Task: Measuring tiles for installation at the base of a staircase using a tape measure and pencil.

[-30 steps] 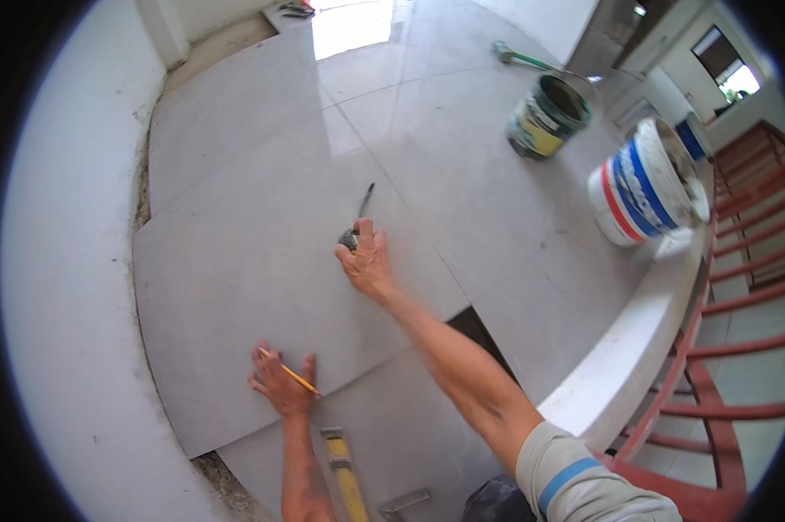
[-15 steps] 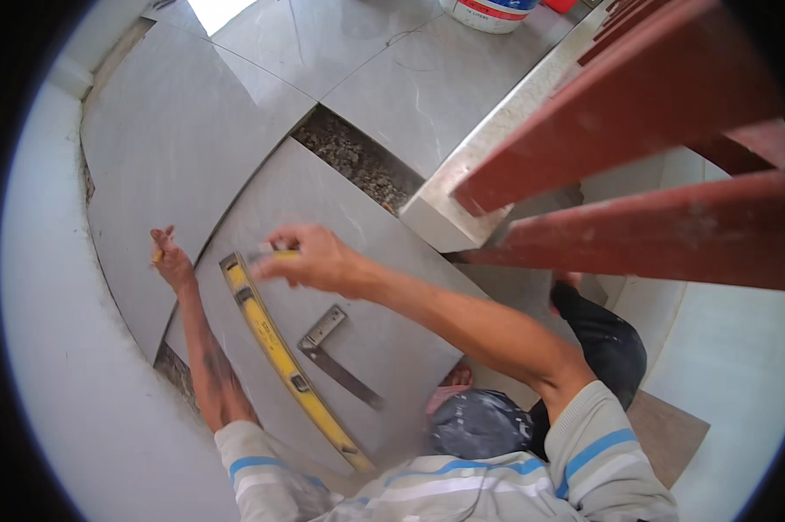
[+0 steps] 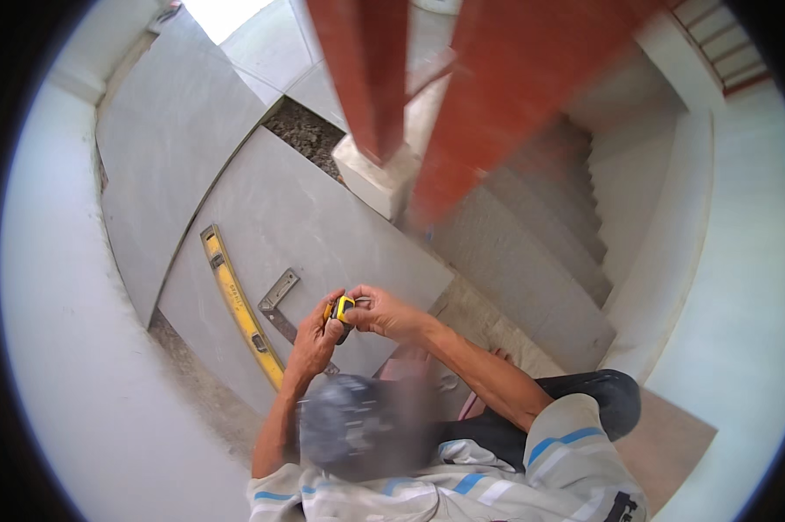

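Note:
Above my bent knee, both hands meet at a small yellow and black tape measure (image 3: pixel 345 306). My left hand (image 3: pixel 312 342) is closed around its near side, with a small orange-yellow thing, too small to name, showing by the fingers. From the right, my right hand (image 3: pixel 394 314) pinches the tape measure's other side. A metal try square (image 3: pixel 278 292) lies on the large grey tile (image 3: pixel 314 222) just left of my hands; my left hand partly covers its blade. Further left, a yellow spirit level (image 3: pixel 238 304) lies on the same tile.
A rubble-filled gap (image 3: pixel 304 130) opens at the tile's far edge, beside a pale block (image 3: pixel 371 178). Red posts (image 3: pixel 362 74) rise there. Steps (image 3: pixel 540 235) lie to the right. A white wall (image 3: pixel 53 261) bounds the left side, with a rough strip (image 3: pixel 192 374) along the tile.
My hands, apart over the far part of the tile before, have come back toward my body and together at the tape measure. The view has shifted, showing more of the steps. Level and square stay on the tile.

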The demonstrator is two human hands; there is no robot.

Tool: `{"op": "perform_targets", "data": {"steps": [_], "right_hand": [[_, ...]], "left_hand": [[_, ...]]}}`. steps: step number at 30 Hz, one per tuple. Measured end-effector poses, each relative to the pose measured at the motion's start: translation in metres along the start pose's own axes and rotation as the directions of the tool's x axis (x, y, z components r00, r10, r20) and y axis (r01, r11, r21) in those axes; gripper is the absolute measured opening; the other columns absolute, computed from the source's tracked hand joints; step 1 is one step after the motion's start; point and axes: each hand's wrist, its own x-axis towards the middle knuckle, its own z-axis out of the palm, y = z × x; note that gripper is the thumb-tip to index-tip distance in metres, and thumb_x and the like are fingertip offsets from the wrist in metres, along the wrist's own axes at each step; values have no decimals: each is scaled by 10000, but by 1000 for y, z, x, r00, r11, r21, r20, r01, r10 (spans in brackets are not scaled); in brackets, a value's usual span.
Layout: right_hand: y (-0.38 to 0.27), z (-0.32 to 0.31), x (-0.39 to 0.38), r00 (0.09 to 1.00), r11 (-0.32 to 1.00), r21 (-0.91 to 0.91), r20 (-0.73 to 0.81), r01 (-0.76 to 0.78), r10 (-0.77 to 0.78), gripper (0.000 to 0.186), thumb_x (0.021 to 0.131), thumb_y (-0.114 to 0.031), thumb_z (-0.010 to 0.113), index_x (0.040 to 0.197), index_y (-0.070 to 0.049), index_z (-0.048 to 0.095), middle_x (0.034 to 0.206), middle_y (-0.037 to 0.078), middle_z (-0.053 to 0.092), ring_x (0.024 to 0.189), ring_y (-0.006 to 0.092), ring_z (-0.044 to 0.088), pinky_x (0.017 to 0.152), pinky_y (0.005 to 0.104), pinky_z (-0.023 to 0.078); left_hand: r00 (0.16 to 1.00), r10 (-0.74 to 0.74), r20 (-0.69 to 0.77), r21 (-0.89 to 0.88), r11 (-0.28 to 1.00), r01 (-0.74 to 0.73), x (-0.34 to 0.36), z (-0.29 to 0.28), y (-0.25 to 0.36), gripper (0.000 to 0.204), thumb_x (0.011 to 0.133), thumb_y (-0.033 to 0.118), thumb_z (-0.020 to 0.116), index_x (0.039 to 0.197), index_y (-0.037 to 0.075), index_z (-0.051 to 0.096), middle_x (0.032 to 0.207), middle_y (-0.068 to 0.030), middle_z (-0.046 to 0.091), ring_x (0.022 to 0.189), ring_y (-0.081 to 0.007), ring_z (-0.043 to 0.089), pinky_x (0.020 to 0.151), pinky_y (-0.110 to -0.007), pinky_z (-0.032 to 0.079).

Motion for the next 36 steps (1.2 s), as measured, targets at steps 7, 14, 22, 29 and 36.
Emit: {"op": "perform_targets", "data": {"steps": [7, 14, 22, 29, 36], "right_hand": [[58, 1, 23, 999, 960, 274, 17, -55, 52, 323, 922, -175, 726, 1168, -121, 524, 1023, 13, 611, 918, 110, 614, 803, 271, 537], [82, 12, 14, 968, 951, 214, 166, -221, 188, 344, 905, -155, 738, 1173, -138, 523, 931, -13, 639, 851, 110, 620, 720, 274, 508], [83, -40, -17, 972, 935, 265, 54, -234, 228, 368, 885, -86, 700, 1206, -84, 521, 1051, 54, 617, 926, 153, 625, 780, 315, 553], [43, -58, -43, 989, 965, 258, -128, -44, 79, 356, 862, -102, 681, 1169, -70, 504, 1058, 68, 570, 968, 181, 592, 818, 356, 534], [23, -26, -52, 951, 946, 320, -303, 42, 61, 339, 812, -236, 697, 1081, -115, 531, 986, 11, 567, 914, 129, 560, 803, 377, 499]], "left_hand": [[948, -220, -230, 518, 797, 311, -28, 18, 8, 629, 864, 283, 726, 1384, 8, 502, 1087, -169, 695, 994, -231, 672, 860, -337, 514], [928, 1, -372, 594, 769, 237, -67, 50, 5, 523, 864, 213, 664, 1334, 27, 529, 1151, -205, 671, 1066, -353, 666, 898, -397, 516], [962, -100, -254, 665, 704, 249, -39, 94, -22, 543, 844, 310, 732, 1291, 53, 563, 1167, -208, 665, 1071, -379, 651, 888, -428, 512], [995, -35, -97, 748, 657, 96, 7, 116, 0, 480, 852, 210, 646, 1299, 73, 537, 1153, -192, 658, 1067, -391, 633, 910, -448, 497], [987, 127, -95, 600, 799, -45, 11, 109, 0, 477, 884, 224, 637, 1300, 16, 531, 1178, -193, 665, 1082, -336, 653, 916, -415, 496]]}}
